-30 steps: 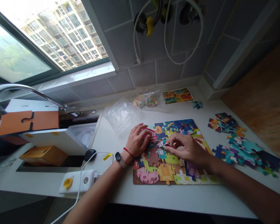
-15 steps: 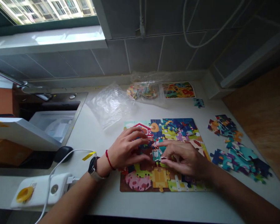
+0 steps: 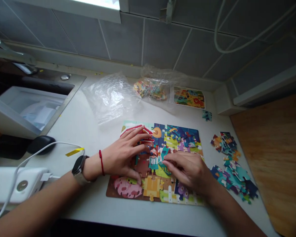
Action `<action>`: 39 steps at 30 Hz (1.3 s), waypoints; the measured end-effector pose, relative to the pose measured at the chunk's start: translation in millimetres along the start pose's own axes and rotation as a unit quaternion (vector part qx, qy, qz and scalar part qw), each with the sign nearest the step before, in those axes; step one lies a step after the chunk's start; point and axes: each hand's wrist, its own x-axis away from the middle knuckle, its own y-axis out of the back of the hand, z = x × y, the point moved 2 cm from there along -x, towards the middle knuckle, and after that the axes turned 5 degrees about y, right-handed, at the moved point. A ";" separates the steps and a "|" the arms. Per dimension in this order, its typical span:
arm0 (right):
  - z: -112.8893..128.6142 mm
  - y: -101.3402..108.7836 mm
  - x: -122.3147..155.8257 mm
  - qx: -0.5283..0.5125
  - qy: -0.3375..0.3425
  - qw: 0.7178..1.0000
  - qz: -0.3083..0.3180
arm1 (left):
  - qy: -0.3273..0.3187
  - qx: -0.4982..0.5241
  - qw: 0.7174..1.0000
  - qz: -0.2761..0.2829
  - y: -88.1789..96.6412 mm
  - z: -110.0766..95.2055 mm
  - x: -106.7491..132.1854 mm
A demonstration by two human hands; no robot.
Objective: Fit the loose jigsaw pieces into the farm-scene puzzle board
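My left hand (image 3: 127, 153) rests with spread fingers on the left part of a colourful jigsaw puzzle (image 3: 169, 191) with a red barn and a pink spotted animal. At its middle, my right hand (image 3: 191, 166) pinches a teal-and-green puzzle piece (image 3: 164, 168) between thumb and forefinger, low over the picture. Just left of that piece shows a figure in a teal apron (image 3: 153, 164). Loose dark-blue pieces (image 3: 185, 135) lie on top of the puzzle's upper right, and a purple-and-navy piece (image 3: 183, 190) lies near its lower edge. My right hand hides part of the puzzle's right side.
Loose puzzle pieces (image 3: 239, 174) are heaped on the counter at right, with one piece (image 3: 207, 115) farther back. Behind lie a clear plastic bag (image 3: 111, 97), bagged pieces (image 3: 154, 89) and a picture card (image 3: 189, 97). A power strip (image 3: 27, 184), cable and sink (image 3: 71, 89) are at left.
The view has tilted down and shifted. My left hand has flattened on the puzzle, uncovering more of its middle. The fingers of my right hand have drawn closer together on the piece.
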 end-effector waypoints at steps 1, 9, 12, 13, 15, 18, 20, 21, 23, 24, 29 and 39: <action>0.6 0.5 0.1 0.000 0.000 1.000 -0.003 | 0.000 0.001 1.000 -0.002 0.2 0.6 0.0; -1.2 -2.6 -0.6 -0.097 -0.002 0.993 -0.063 | 0.003 0.032 0.999 -0.028 0.0 1.4 0.3; -3.1 -5.3 -2.3 -0.114 0.001 0.993 -0.033 | -0.003 0.043 0.999 -0.028 0.6 0.3 0.6; -3.5 -6.4 -2.7 -0.116 0.004 0.993 -0.022 | -0.006 0.043 0.999 -0.024 0.5 0.0 0.7; -4.1 -8.6 -2.9 -0.113 0.006 0.994 -0.005 | -0.011 0.038 0.999 -0.018 0.2 0.2 0.7; -4.3 -9.7 -2.6 -0.094 -0.005 0.996 0.001 | -0.008 0.039 0.999 -0.022 -0.7 1.9 0.7; -3.9 -7.9 -2.5 -0.082 -0.016 0.996 -0.004 | -0.007 0.047 0.998 -0.029 -1.3 3.3 0.8; -3.7 -6.4 -2.6 -0.078 -0.021 0.997 -0.007 | -0.007 0.050 0.998 -0.031 -1.5 4.0 0.8; -3.1 -3.1 -2.7 -0.073 -0.032 0.997 -0.014 | -0.009 0.054 0.998 -0.036 -1.8 5.2 0.7; -3.0 -1.5 -2.8 -0.074 -0.040 0.996 -0.019 | -0.011 0.055 0.998 -0.039 -1.8 5.6 0.6; -4.6 0.1 -0.1 -0.105 -0.143 0.982 -0.068 | -0.021 0.044 0.997 -0.057 -0.5 5.4 -1.1; -11.7 -11.7 7.2 -0.174 -0.241 0.954 -0.050 | -0.017 0.049 0.994 -0.091 -1.7 4.1 -1.6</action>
